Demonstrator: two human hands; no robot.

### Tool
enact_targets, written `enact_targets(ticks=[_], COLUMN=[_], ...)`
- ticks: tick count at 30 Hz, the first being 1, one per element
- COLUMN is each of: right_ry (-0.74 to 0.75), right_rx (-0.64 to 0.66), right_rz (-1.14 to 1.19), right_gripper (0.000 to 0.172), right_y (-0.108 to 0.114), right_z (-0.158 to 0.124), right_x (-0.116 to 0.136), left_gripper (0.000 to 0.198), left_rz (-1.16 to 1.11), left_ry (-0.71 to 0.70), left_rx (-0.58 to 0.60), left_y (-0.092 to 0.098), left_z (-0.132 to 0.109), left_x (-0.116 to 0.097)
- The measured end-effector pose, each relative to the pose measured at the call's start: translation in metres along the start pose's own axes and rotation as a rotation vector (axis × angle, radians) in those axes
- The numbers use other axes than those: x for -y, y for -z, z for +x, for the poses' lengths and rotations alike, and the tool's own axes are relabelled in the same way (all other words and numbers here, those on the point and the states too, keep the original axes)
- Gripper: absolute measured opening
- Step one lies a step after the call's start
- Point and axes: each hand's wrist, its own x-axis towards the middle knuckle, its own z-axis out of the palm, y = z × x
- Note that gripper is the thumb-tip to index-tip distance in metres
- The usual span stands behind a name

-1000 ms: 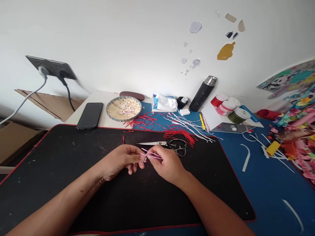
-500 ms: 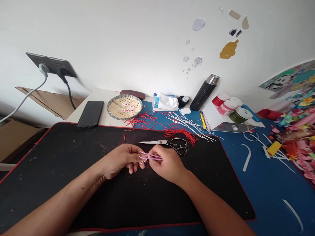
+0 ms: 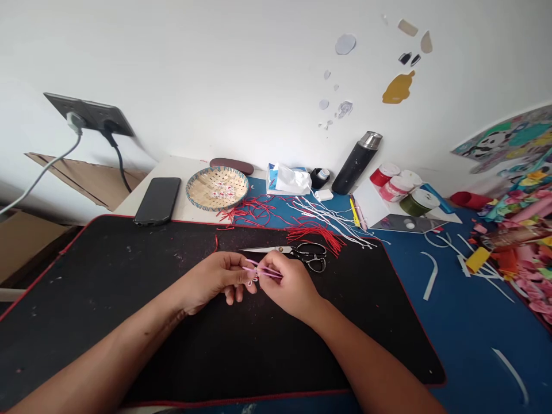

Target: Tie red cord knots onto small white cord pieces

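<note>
Over the black mat (image 3: 129, 299), my left hand (image 3: 211, 280) and my right hand (image 3: 288, 284) meet fingertip to fingertip. Both are closed in a pinch on a thin pink cord (image 3: 265, 270), which shows a small loop between the fingers and loose ends running across my right hand. A short red thread hangs under the loop. Black-handled scissors (image 3: 302, 252) lie on the mat just beyond my right hand, blades pointing left.
Red cords (image 3: 317, 234) and white cords (image 3: 336, 221) lie scattered behind the scissors. A woven basket (image 3: 217, 188), phone (image 3: 157, 200), tissue pack (image 3: 288, 179), black flask (image 3: 357, 163) and paint jars (image 3: 399, 187) line the back. Colourful scraps (image 3: 524, 241) crowd the right edge.
My hands stay almost in place. The right fingers have shifted slightly along the pink cord toward the left hand.
</note>
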Motion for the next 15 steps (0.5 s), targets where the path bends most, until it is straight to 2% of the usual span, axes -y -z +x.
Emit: enact_targets(ticks=[5,9,12,15], right_ry=[-0.108,-0.129,-0.14,-0.167], right_rx=[-0.054,-0.007,0.049,0.077], right_rz=[0.204,0.237,0.244,0.271], right_gripper=[0.021,0.02,0.02,0.023], right_y=[0.0094,0.0088,0.0052,0.004], right_z=[0.0051,0.006,0.0049,0.0046], right_x=[0.0024,0.0024,0.0039,0.005], left_gripper=[0.039,0.04,0.043,0.047], left_rz=[-0.023,-0.002,-0.024,-0.034], left_ry=[-0.104,-0.229,-0.234,-0.227], left_rx=[-0.064,-0.153,-0.198,-0.186], left_y=[-0.0009,-0.003,-0.005,-0.0068], left_z=[-0.0008,-0.0005,0.0004,0.001], left_x=[0.0005,0.0019,0.0027,0.0025])
